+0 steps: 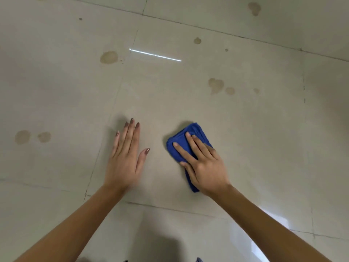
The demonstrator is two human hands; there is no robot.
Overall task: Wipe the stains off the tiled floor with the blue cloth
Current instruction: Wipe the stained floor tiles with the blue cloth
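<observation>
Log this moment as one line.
right hand presses blue cloth on tiled floor | left hand flat on floor | stains unwiped ahead

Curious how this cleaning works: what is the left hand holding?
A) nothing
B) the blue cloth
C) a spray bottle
A: the left hand is flat and empty, fingers straight, over the tiled floor; the right hand presses the blue cloth.

— What sort of place am I working in?
— Indoors, from what I see: a glossy beige tiled floor (188,103) with dark grout lines (226,33), brownish stains (215,85) and a strip light's reflection (154,55). Which room, I can't tell.
</observation>
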